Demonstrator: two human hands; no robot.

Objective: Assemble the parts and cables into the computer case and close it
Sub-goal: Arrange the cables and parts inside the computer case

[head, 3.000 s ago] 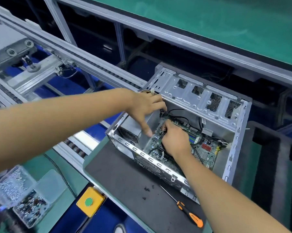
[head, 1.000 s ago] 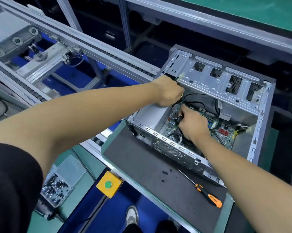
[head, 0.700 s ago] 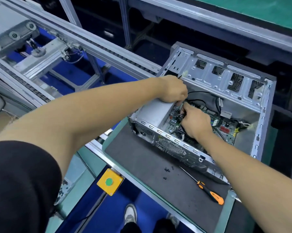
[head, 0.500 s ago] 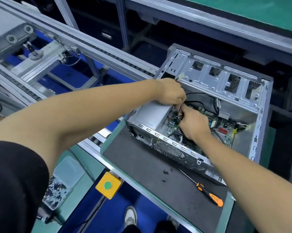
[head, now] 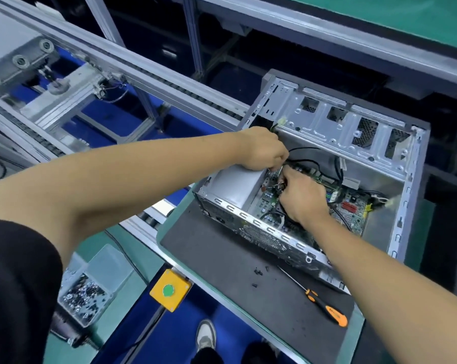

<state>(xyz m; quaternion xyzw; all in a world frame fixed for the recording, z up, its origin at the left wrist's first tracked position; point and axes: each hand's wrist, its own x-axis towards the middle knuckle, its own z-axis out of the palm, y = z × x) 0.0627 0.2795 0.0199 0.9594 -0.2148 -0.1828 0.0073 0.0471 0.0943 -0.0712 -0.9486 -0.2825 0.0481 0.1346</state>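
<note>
Black short sleeve, bare forearms, grey-white shoe, dark trouser leg

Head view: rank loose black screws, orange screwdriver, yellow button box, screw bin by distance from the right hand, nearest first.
From the right hand, inside the open case:
1. Loose black screws, on the dark mat below the hand, just in front of the case.
2. Orange screwdriver, on the mat, toward its near right corner.
3. Yellow button box, off the mat's near left edge.
4. Screw bin, far left.

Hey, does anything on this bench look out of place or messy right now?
A few small black screws lie loose on the dark mat before the open computer case, near the orange-handled screwdriver, not in the screw box. Nothing else stands out.
</note>
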